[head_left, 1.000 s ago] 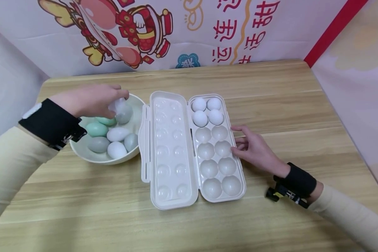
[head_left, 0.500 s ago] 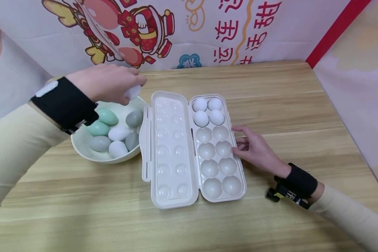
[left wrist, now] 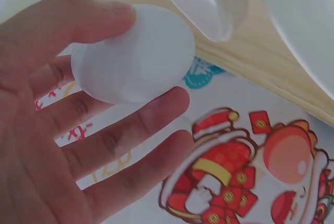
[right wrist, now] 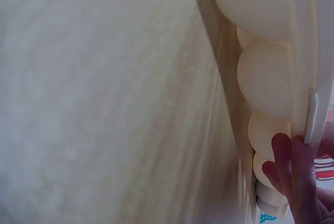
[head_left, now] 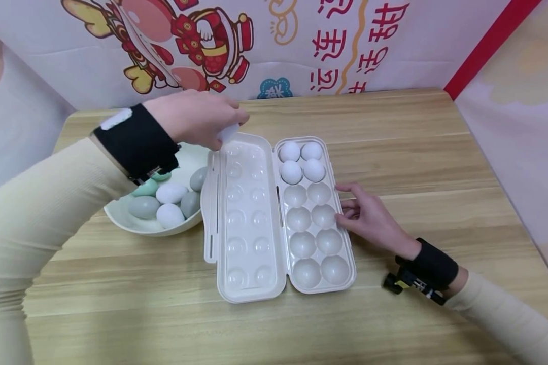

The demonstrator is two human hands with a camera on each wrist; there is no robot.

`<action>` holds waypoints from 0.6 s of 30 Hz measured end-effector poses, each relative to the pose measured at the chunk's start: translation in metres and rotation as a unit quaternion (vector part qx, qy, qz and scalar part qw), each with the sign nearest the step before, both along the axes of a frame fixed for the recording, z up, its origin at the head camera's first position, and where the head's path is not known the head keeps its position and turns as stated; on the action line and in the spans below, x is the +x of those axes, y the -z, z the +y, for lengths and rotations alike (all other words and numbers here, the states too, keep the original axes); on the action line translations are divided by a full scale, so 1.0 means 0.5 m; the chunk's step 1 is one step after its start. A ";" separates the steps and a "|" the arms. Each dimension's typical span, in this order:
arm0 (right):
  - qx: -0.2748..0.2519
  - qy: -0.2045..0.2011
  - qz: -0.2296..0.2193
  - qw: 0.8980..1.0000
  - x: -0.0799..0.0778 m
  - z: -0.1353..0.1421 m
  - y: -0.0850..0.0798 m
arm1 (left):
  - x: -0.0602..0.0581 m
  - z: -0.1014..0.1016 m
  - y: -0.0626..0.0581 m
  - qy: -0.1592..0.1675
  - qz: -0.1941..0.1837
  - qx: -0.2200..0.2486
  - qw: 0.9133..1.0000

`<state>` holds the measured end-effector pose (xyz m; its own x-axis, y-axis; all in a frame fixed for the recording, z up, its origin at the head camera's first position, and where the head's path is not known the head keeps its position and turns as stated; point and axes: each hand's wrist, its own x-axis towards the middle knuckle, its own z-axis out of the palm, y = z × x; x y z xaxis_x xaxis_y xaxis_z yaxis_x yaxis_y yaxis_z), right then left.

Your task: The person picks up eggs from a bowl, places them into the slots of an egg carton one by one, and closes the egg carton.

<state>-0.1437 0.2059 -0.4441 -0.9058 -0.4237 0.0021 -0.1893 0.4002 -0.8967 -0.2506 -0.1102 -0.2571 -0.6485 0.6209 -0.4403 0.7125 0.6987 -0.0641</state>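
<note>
My left hand [head_left: 201, 116] pinches a white egg [head_left: 229, 133] above the top left of the egg box's lid. In the left wrist view, thumb and fingers hold this egg [left wrist: 135, 54] from its sides, clear of the table. The plastic egg box [head_left: 321, 293] lies unfolded, its dimpled lid [head_left: 246, 238] to the left and its cupped half to the right. Several white eggs [head_left: 291, 172] fill the far cups. My right hand [head_left: 370, 215] grips the box's right rim; in the right wrist view its fingers [right wrist: 284, 156] touch the rim's underside near the rounded cups.
A white bowl [head_left: 118, 217] left of the box holds several white, grey and green eggs [head_left: 144, 208]; my left forearm partly covers it. Wooden tabletop [head_left: 164, 304] surrounds both. A printed cloth [head_left: 274, 50] hangs behind the table's far edge.
My left hand has lifted the white egg out of the bowl and carried it right, to over the lid's far corner. The right hand keeps its place on the rim.
</note>
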 end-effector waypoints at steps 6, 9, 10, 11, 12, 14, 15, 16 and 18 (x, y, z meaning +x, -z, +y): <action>0.007 0.002 0.003 1.000 0.000 -0.001 0.001 | -0.002 0.033 0.023 0.037 -0.013 0.006 0.999; 0.009 0.003 0.003 1.000 0.000 -0.002 0.001 | -0.002 0.044 0.038 0.051 -0.013 0.011 0.999; 0.009 0.003 0.002 1.000 0.000 -0.003 0.000 | -0.003 0.047 0.043 0.057 -0.014 0.013 0.998; 0.009 0.004 0.001 1.000 0.000 -0.003 0.000 | -0.004 0.051 0.047 0.061 -0.015 0.015 0.998; 0.010 0.005 0.000 1.000 0.001 -0.003 0.000 | -0.004 0.055 0.051 0.065 -0.017 0.015 0.998; 0.010 0.006 -0.002 1.000 0.001 -0.004 0.000 | -0.006 0.065 0.058 0.064 -0.026 0.019 0.997; 0.011 0.007 -0.004 1.000 0.001 -0.004 0.000 | -0.007 0.070 0.061 0.063 -0.030 0.022 0.997; 0.011 0.008 -0.004 1.000 0.001 -0.004 0.000 | -0.007 0.077 0.063 0.063 -0.036 0.026 0.997; 0.010 0.008 -0.004 1.000 0.002 -0.003 0.000 | -0.007 0.091 0.067 0.067 -0.043 0.026 0.996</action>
<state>-0.1428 0.2042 -0.4443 -0.9121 -0.4098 -0.0128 -0.1767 0.4209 -0.8898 -0.2543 -0.0647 -0.2905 -0.5198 0.7231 -0.4549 0.8009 0.5978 0.0351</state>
